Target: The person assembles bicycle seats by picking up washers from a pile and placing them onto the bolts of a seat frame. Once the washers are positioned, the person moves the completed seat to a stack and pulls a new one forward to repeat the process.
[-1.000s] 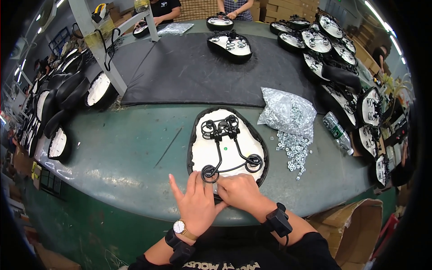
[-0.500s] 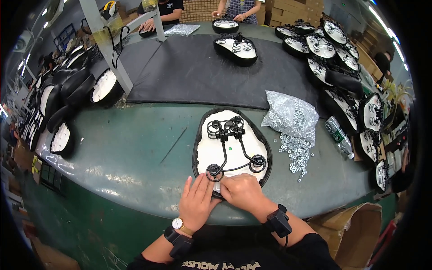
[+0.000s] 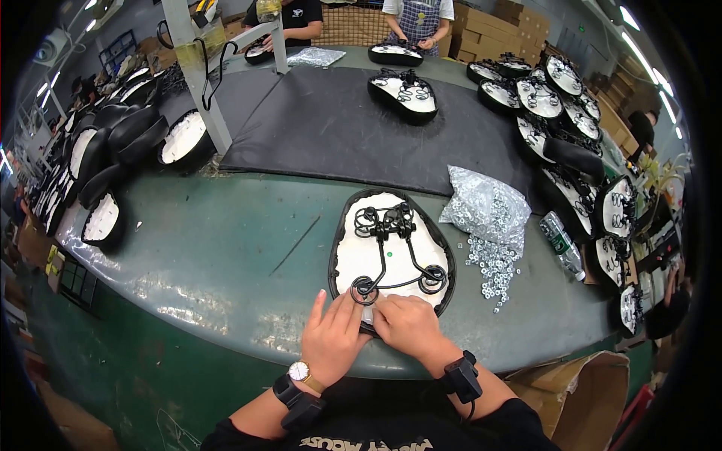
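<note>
An upturned bicycle saddle with a white underside and black rim lies before me on the green table. A black wire spring frame sits on it, with coils at its corners. My left hand holds the saddle's near edge. Its fingers reach to the near left coil, the little finger stands raised, and the thumb lies along the rim. Close beside it, my right hand is curled with fingers bent down onto the saddle's near end. What those fingers grip is hidden.
Right of the saddle lies a clear plastic bag of metal nuts, with loose nuts spilling out. A plastic bottle and several saddles stand farther right. Other saddles fill the left. Two people work across the table. A cardboard box is low right.
The view has shifted slightly, so the saddle and table appear a little lower and to the right. My hands keep about the same hold. Across the table, a person's hands and saddle have moved.
</note>
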The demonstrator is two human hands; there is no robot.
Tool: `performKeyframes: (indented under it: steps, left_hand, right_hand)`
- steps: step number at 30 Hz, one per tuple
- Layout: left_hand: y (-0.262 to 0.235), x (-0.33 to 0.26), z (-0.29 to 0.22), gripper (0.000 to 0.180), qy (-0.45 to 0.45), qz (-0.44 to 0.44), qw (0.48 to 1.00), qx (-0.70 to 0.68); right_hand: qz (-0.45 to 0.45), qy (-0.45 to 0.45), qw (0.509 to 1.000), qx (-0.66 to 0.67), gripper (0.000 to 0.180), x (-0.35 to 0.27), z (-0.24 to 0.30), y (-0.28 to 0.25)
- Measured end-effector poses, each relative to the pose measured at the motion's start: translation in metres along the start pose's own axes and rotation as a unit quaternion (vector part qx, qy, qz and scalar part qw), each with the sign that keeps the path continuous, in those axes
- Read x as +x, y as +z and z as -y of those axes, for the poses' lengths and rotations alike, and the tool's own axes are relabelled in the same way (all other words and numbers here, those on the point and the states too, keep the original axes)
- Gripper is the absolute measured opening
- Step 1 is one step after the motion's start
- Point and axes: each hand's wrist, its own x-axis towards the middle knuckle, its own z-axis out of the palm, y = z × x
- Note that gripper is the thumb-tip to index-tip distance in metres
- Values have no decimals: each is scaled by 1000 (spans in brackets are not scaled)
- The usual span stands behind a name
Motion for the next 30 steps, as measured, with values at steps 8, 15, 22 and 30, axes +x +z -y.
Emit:
performKeyframes:
  steps: [8,15,22,30]
  left_hand:
    - [4,1,1,79,-4,1,1000,4]
    - [-1,0,0,77,3,-6,1000,20]
    - [-1,-1,3,76,10,-20,1000,12]
    - [-7,7,35,72,32,60,988,-140]
  right_hand:
    - [-4,19,1000,25,7,-2,-3,-3]
    - [36,-7,999,1,27,-12,-2,-3]
    - [61,36,997,10,32,-7,1,-4]
    - [-40,20,996,73,21,-14,-11,-5]
